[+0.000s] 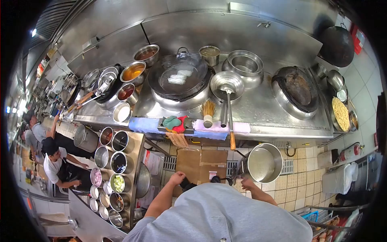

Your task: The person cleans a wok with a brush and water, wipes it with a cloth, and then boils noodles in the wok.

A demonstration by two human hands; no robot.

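Observation:
My left hand point(177, 178) hangs low in front of my body, fingers curled closed, with nothing visible in it. My right hand point(248, 184) is at the lower left of a large metal pot point(265, 163) that holds some cloudy liquid. Its fingers look curled; whether they hold anything is hidden. On the stove ahead, a wok point(183, 74) contains pale white pieces in steaming liquid. A perforated skimmer point(227, 85) rests right of it, its wooden handle sticking out over the counter edge. A bamboo brush point(208, 113) stands beside it.
Left of me is a cart point(139, 161) with metal containers, including chopped green vegetables point(118, 183). Folded cloths point(175, 123) lie at the stove edge; flattened cardboard point(193, 163) covers the floor. Two co-workers point(60, 161) are at far left. Noodles point(340, 114) sit at right.

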